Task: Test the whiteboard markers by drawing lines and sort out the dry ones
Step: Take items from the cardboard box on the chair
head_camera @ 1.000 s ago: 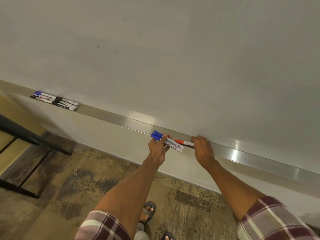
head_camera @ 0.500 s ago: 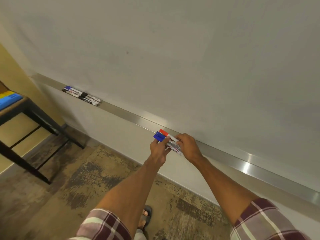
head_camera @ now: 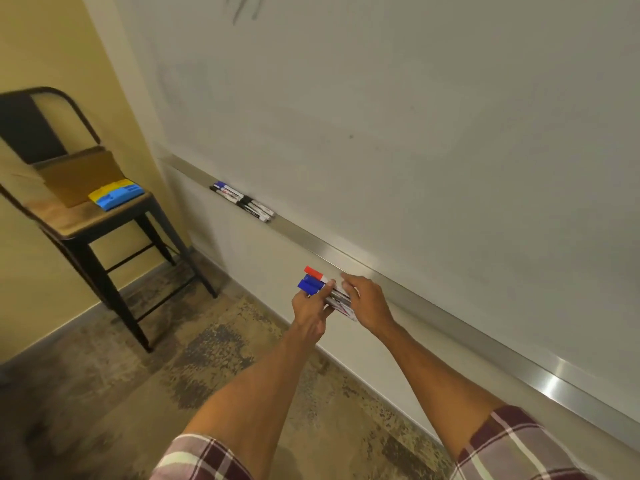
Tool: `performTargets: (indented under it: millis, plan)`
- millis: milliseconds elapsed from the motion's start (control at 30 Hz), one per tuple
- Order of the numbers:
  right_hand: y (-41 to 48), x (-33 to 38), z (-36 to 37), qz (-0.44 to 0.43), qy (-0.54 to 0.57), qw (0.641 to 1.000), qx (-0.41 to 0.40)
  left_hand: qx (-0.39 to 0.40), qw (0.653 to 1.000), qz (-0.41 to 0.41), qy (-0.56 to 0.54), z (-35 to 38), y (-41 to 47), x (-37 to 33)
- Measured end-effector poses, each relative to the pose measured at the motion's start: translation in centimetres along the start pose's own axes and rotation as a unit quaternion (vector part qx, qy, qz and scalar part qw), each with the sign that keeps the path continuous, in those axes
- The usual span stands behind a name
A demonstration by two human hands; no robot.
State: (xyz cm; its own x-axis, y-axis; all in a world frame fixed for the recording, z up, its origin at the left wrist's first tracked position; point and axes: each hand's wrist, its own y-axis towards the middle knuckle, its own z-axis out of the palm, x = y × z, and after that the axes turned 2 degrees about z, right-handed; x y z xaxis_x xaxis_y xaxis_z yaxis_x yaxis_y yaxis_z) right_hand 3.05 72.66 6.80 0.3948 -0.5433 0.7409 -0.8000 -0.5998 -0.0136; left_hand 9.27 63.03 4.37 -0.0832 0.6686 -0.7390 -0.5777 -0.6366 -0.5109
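Three caps are showing in the bundle of markers [head_camera: 332, 295] in front of the person: one red-capped marker [head_camera: 314, 271] on top and two blue-capped markers [head_camera: 309, 286] just under it. Whether more barrels are lying hidden in the bundle cannot be told.

Two hands are meeting on it. The left hand [head_camera: 309, 309] is gripping the bundle near the cap end, its fingers curling round the barrels so that the caps are sticking out up and to the left. The right hand [head_camera: 367, 301] is lying over the other end, with its fingers [head_camera: 348, 283] bending down onto the barrels. Motion blur is hiding whether they are clamping or only resting there.

The bundle is hanging just below and in front of the metal tray [head_camera: 450, 318] that is running along the foot of the whiteboard [head_camera: 415, 133], not touching it.

One cluster of markers [head_camera: 242, 201] is lying on the tray well to the left — one blue cap at its far end, the rest black, too small to count.

One stool [head_camera: 90, 226] is standing by the yellow wall, carrying one cardboard box [head_camera: 79, 176] and one blue-and-yellow eraser [head_camera: 116, 195] beside it.
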Motion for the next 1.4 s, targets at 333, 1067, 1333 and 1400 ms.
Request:
performTargets:
  millis: [333,1067,1333,1400]
  plan:
    - [2.4,7.6,10.7,0.246,0.368,0.896,-0.047,-0.046,0.996,0.030,-0.069,-9.1,3.6,-9.8]
    - [11.9,16.1,21.1,0.199,0.446,0.870,-0.061,-0.022,0.999,0.005,-0.042,-13.3,15.2,-18.7]
    - [17.8,14.1,19.9,0.205,0.472,0.850,-0.116,-0.020,0.999,-0.023,-0.042,-8.7,20.1,-19.0]
    - [19.1,13.0,19.4,0.215,0.468,0.848,-0.122,-0.016,0.999,-0.034,-0.026,-7.5,21.1,-18.6]
